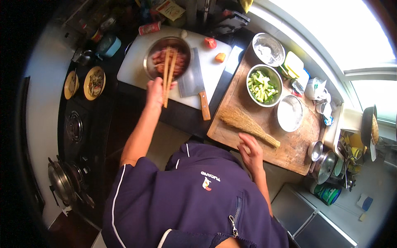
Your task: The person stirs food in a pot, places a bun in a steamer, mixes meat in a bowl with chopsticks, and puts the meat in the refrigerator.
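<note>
My left hand (156, 91) grips a pair of wooden chopsticks (169, 71) together with the near rim of a steel bowl (149, 66). Chopped raw meat (158, 60) lies in the bowl, which is over a white cutting board (131, 66). Just right of the bowl a cleaver (192, 74) lies flat, its wooden handle (204, 105) past the board's near edge. My right hand (251, 150) holds nothing, fingers apart and slightly bent, at the near edge of a wooden board (288, 155). Close to it lies a straw whisk brush (248, 124).
A cut tomato (210, 43) and an orange piece (220, 57) sit on the white board. Bowls of sliced green vegetable (262, 86), white powder (268, 49) and whitish contents (290, 113) stand right. Left are two yellow dishes (94, 83), a gas burner (74, 125) and a lidded pot (60, 179).
</note>
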Available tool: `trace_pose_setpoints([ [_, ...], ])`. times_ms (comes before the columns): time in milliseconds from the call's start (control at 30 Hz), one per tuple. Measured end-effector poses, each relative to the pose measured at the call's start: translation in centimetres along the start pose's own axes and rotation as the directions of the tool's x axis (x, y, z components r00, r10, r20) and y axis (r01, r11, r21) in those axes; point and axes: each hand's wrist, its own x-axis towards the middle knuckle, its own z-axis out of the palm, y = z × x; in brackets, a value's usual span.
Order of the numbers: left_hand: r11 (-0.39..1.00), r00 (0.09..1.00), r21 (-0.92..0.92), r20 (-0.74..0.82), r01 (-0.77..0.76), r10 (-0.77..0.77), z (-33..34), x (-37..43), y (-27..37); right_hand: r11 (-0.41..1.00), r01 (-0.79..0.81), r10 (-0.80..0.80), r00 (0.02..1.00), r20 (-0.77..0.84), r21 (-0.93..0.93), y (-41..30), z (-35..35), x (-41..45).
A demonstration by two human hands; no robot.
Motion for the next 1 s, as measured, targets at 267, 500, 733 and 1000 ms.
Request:
trace_pose_setpoints([
  [267,0.971,0.951,-0.079,0.233,0.226,-0.203,6.2,-12.2,-5.6,0.667,0.584,-0.503,0.811,0.3,-0.462,-5.8,5.1,5.8],
  [500,0.973,0.923,-0.075,0.339,0.218,-0.181,6.8,-15.0,-7.3,0.72,0.537,-0.49,0.842,0.226,-0.439,-4.6,5.8,4.3],
  [733,0.961,0.924,0.238,0.318,0.14,-0.213,9.2,-16.5,-5.9,0.758,0.529,-0.518,0.844,0.14,-0.383,-3.9,4.3,2.5],
  [1000,0.939,0.859,0.302,0.423,0.165,-0.287,13.0,-18.4,-6.5,0.785,0.467,-0.552,0.826,-0.115,-0.407,-1.6,2.2,0.7],
])
